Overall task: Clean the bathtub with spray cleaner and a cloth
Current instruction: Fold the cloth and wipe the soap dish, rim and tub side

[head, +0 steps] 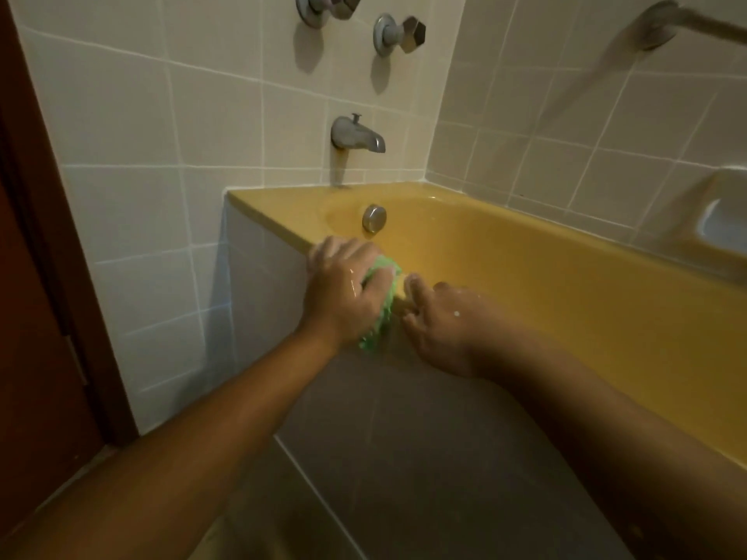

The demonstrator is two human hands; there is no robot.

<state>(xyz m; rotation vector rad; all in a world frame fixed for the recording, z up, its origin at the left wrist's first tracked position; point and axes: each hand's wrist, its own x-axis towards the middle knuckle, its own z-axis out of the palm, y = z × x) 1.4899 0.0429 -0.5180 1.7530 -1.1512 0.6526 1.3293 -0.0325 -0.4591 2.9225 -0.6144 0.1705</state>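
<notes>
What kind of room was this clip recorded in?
Most likely a household bathroom: a yellow bathtub against tiled walls, a metal spout above it, and the left hand gripping a green cloth at its rim.

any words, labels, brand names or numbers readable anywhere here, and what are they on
No text can be read anywhere in this view.
bathtub: plain yellow, no marking visible.
spout, tap handles, overflow plate: bare metal, no legible brand or lettering.
green cloth held in the left hand: no tag or print showing.
wall tiles: blank.
</notes>
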